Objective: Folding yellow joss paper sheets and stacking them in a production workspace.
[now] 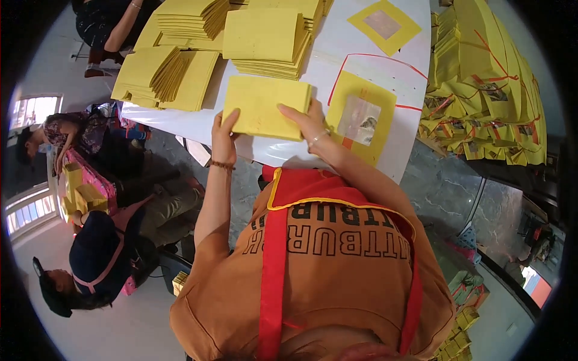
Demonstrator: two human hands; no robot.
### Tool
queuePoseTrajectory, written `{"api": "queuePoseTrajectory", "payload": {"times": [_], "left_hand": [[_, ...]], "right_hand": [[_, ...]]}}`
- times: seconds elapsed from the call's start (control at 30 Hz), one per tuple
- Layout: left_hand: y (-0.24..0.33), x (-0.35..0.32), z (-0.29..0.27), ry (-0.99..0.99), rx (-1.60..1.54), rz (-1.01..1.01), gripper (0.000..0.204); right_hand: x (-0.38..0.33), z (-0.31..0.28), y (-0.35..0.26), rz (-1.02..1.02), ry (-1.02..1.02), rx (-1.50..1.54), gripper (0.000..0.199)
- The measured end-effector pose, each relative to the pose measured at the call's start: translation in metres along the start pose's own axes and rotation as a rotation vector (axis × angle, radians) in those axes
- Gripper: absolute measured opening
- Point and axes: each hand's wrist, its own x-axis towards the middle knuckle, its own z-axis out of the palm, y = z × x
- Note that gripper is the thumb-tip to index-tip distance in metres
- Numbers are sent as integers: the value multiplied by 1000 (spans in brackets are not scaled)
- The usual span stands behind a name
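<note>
Above the near edge of a white table [313, 66], both my hands hold a thick, squared stack of yellow paper [265, 99]. My left hand [224, 129] grips its left side, thumb on top and a beaded bracelet at the wrist. On its right side my right hand [306, 122] is closed, the thumb lying over the top face and the fingers partly hidden behind the edge. Just right of that hand lies a flat yellow sheet [385, 99] with a see-through pane in its middle. Beyond the held stack sits another yellow stack [262, 39].
More yellow stacks [198, 78] spread over the table's left and far parts. A second paned yellow sheet [385, 27] lies far right. Red lines [376, 57] mark the tabletop. Yellow bundles with red ties [481, 90] pile up at right. Other people [99, 256] sit at left.
</note>
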Motion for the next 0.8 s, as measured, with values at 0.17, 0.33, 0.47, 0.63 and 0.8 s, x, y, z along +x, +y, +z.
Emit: {"api": "queuePoseTrajectory", "payload": {"times": [0.17,0.33,0.47,0.63,0.8], "left_hand": [[-4,53,-21,143,-22,141,41],[-8,72,-31,227,6,145,39],[-3,73,-19,176,-53,234,47],[-8,59,-10,104,-323,295,49],[-20,-1,14,343,372,669,54]], "right_hand": [[30,34,1,8,2,53,56],[34,48,-7,37,129,-348,48],[57,41,23,-36,241,-408,51],[58,42,24,40,294,-414,59],[45,42,5,136,214,-430,84]]}}
